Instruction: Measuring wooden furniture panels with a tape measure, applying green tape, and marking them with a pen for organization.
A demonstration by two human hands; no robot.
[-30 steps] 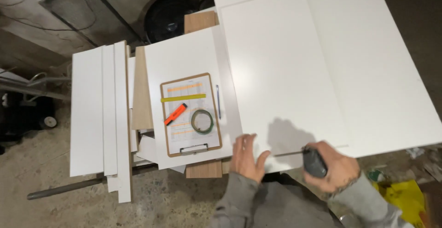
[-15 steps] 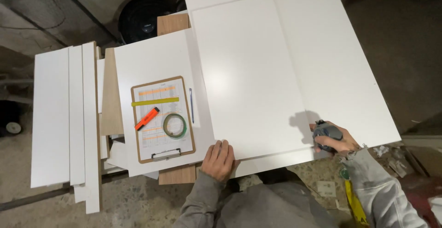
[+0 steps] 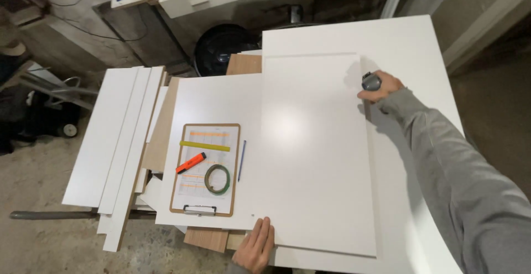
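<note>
The right hand, clamped on a grey tool, has slid up the panel to its far right corner. The left hand presses flat at the near edge, beside the clipboard; boards crowd the left.

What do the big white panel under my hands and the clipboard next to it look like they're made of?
White panel: likely laminated or painted board, smooth with a soft sheen; the brown offcuts beneath hint at a wood-fibre core. Clipboard: thin brown hardboard by its look, matte edge, with a shiny metal clip.
</note>
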